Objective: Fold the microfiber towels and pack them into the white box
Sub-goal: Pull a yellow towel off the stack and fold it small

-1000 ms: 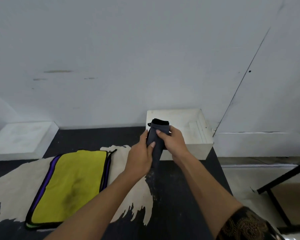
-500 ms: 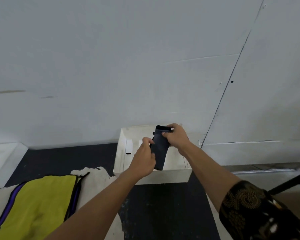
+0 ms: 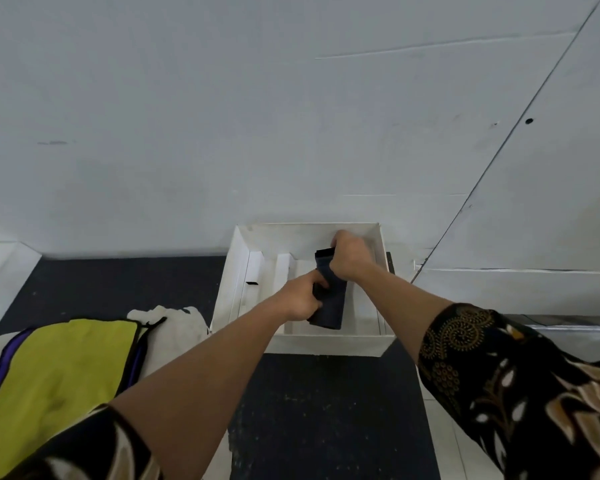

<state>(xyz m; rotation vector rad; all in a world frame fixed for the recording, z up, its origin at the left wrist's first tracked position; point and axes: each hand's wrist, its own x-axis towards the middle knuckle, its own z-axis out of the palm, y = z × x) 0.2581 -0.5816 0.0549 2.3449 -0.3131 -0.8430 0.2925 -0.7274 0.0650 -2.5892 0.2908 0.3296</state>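
A folded dark grey towel (image 3: 330, 306) stands on edge inside the open white box (image 3: 333, 344), which sits on the dark table against the wall. My left hand (image 3: 300, 297) grips the towel's near left side. My right hand (image 3: 350, 255) holds its far top end, fingers curled over it. The towel's lower end is down near the box floor. A yellow towel (image 3: 59, 372) with purple and black trim lies flat at the left on a cream cloth (image 3: 174, 327).
White cardboard dividers (image 3: 257, 268) stand along the box's left inner side. A white ledge (image 3: 0, 271) sits at the far left by the wall. The dark tabletop (image 3: 326, 410) ends at the right, with pale floor beyond.
Both hands have carried the dark towel forward over the box rim and lowered it into the box. The view has shifted right, toward the box.
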